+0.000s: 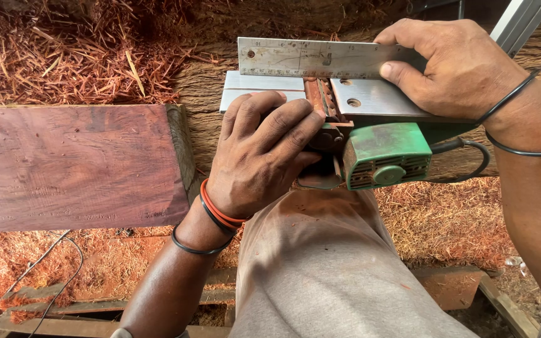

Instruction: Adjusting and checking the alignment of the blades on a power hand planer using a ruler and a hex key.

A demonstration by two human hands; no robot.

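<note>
Planer (pixel 370 147) is lying upturned across our knee (pixel 333 263), green body toward us, metal sole facing up. We are pressing a steel ruler (pixel 308 57) on edge against the sole, right hand (pixel 458 62) clamping it with thumb and fingers closed. Left hand (pixel 264 153) is curling round the blade area, fingers bent, gripping. We are judging the tool heavy and rigid, blade sharp; best held by the body. Red plank (pixel 70 166) is sitting beside it.

I see a brushed, matt steel ruler (pixel 311 57) lying on the planer's (pixel 370 134) smooth grey metal sole. Its green plastic housing looks dusty, and the reddish wooden plank (pixel 76 166) looks smooth-planed, beside rough, fibrous shavings (pixel 76 53).
</note>
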